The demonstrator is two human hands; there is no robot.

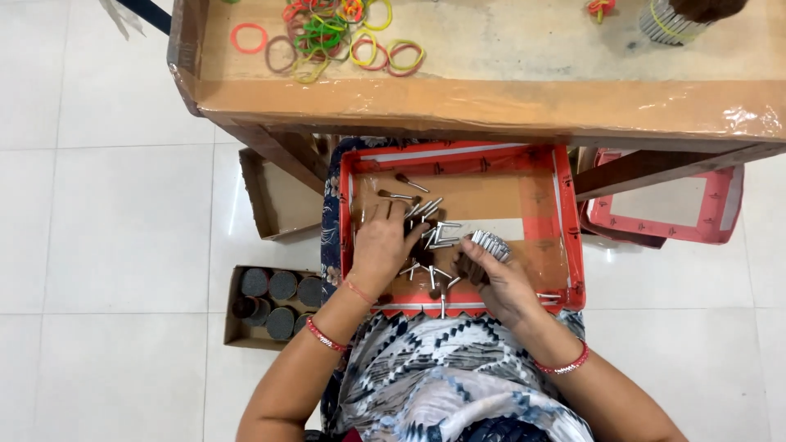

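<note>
Two hands: both belong to the person wearing the camera and work inside a red tray [573, 245] that rests on the person's lap.
Left hand [378, 250]: palm down over the left part of the tray, fingers curled onto loose small metal pins [434, 233]; whether the grip has closed on any pin cannot be told.
Right hand [499, 282]: the grip is clenched around a bundle of pins [490, 244], its silvery ends fanning out above the fingers.
Loose pins: scattered across the brown floor of the tray between and just above the two hands; a few lie apart near the tray's upper left.
Tray: shallow, red-rimmed, lined with brown card, just below the edge of the table [491, 98].
Table: brown and tape-wrapped, across the top of the view; coloured rubber bands [336, 37] lie in a loose pile at its upper left.
Table, far right: another banded bundle [667, 20] stands at the upper edge.
Floor, left: a small cardboard box [237, 327] holds dark round bundles seen end-on; an open cardboard box [274, 200] sits above it.
Floor, right: a second red tray [667, 209] lies partly under the table.
</note>
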